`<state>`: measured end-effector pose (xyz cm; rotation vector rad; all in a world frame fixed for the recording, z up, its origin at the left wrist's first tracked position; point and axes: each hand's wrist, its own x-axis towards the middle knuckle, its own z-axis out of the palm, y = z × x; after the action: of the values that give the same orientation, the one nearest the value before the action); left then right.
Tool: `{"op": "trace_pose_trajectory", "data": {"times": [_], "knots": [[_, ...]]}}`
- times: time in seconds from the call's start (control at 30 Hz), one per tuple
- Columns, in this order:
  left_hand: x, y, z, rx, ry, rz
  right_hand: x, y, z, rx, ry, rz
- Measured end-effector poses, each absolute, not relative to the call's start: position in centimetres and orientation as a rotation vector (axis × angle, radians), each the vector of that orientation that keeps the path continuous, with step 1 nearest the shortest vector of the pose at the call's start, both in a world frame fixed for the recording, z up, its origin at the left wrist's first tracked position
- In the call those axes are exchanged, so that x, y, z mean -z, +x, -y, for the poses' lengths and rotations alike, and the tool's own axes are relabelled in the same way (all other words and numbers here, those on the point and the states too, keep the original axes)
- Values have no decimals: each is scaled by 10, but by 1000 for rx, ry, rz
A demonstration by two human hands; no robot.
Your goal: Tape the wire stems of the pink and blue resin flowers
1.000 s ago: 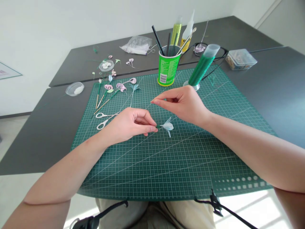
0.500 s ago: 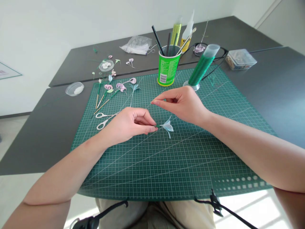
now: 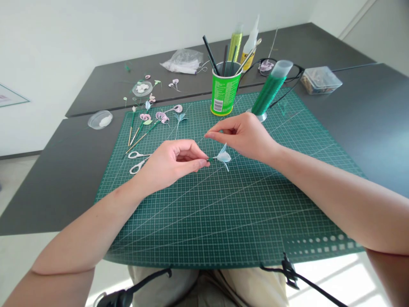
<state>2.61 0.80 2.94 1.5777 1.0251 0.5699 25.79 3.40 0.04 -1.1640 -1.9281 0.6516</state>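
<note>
A small pale-blue artificial flower (image 3: pixel 223 156) points right, pinched by its green-wrapped stem in the fingertips of my left hand (image 3: pixel 179 160). Its petals stand clear of both hands above the green cutting mat (image 3: pixel 204 226). Up and to the right, my right hand (image 3: pixel 244 134) is closed in a thumb-and-finger pinch on what looks like a very fine thread, only faintly visible at the fingertips. White-handled scissors (image 3: pixel 137 166) lie behind my left wrist, blades partly hidden. A spool of green thread (image 3: pixel 270 94) stands just behind my right hand.
Finished flowers on sticks (image 3: pixel 145 117) and a blue flower (image 3: pixel 179 119) lie at the mat's left. A green cup (image 3: pixel 226 94) holds sticks; behind are a glue bottle (image 3: pixel 249 47) and glasses (image 3: pixel 295 70). A clear box (image 3: pixel 321 80) sits right, small dishes (image 3: pixel 100 120) left.
My left hand and the blue flower have risen slightly away from me, and the flower has turned a little about its stem. My right hand has shifted slightly right, still pinching.
</note>
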Motion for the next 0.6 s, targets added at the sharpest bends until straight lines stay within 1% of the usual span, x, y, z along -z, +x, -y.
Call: {"op": "trace_pose_trajectory", "data": {"times": [0.2, 0.37, 0.6], "knots": [[-27, 26, -9, -685, 1737, -1032, -2, 260, -39, -753, -1234, 1934], [-27, 25, -9, -655, 1795, -1032, -3, 261, -41, -878, -1200, 1933], [-24, 24, -8, -638, 1819, -1037, 1, 262, -42, -905, -1152, 1936]]}}
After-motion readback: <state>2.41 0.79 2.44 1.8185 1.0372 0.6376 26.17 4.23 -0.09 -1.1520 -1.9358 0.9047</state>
